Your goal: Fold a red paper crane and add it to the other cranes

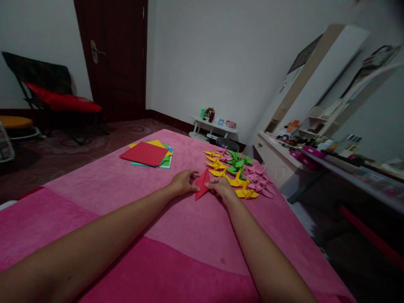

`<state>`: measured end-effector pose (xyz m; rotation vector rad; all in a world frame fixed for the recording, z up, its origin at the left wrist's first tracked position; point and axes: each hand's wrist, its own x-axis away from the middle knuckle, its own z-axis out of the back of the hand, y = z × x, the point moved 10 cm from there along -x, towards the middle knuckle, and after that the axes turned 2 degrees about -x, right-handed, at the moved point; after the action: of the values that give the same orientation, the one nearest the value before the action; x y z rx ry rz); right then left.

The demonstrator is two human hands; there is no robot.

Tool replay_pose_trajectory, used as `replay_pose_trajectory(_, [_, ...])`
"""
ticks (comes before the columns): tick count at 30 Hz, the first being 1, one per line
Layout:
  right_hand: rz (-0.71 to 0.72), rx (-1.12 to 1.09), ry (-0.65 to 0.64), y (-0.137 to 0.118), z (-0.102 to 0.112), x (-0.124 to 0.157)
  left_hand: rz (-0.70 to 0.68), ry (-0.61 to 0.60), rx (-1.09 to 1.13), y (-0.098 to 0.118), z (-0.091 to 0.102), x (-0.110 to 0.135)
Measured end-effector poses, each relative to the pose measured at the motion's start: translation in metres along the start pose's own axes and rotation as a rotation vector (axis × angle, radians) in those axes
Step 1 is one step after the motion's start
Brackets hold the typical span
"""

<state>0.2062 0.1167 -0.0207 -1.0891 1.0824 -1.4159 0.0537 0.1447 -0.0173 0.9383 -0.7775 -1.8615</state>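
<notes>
A small red folded paper (202, 184), shaped like a narrow diamond with a crease down its upper part, is between my two hands just above the pink cloth (176, 219). My right hand (221, 187) pinches its right edge between thumb and fingers. On the other side, my left hand (185, 182) has its fingers curved and apart, with the thumb tip at the paper's left edge. Close beyond my right hand stand several folded paper cranes: yellow ones (246, 193), green ones (236, 162) and pink ones (259, 179).
A stack of square paper with a red sheet (145, 153) on top lies at the back left of the cloth. A white shelf (214, 123) stands by the wall. To the right is a cluttered dressing table (280, 147); a folding chair (53, 84) is at far left.
</notes>
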Motion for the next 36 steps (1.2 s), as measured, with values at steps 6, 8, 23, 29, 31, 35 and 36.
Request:
replay_pose_trajectory(6, [-0.004, -0.244, 0.07, 0.003, -0.001, 0.002, 0.087, 0.052, 0.485, 0.003, 0.011, 0.004])
replay_pose_trajectory(8, [-0.01, -0.31, 0.088, 0.005, -0.003, 0.004, 0.12, 0.022, 0.5, 0.008, 0.01, 0.007])
replay_pose_trajectory(23, [0.134, -0.394, 0.025, -0.005, -0.025, 0.017, 0.193, 0.166, 0.652, 0.01, 0.015, 0.019])
replay_pose_trajectory(29, [0.167, -0.489, 0.171, -0.005, -0.004, 0.016, 0.282, -0.005, 0.649, 0.015, -0.005, 0.024])
replay_pose_trajectory(31, [0.173, -0.542, 0.219, -0.005, 0.003, 0.015, 0.298, -0.031, 0.664, 0.016, -0.01, 0.025])
replay_pose_trajectory(35, [0.169, -0.591, 0.226, -0.007, 0.009, 0.015, 0.303, -0.015, 0.634, 0.012, -0.01, 0.025])
replay_pose_trajectory(36, [0.16, -0.575, 0.207, -0.007, 0.008, 0.015, 0.299, -0.013, 0.62, 0.011, -0.009, 0.024])
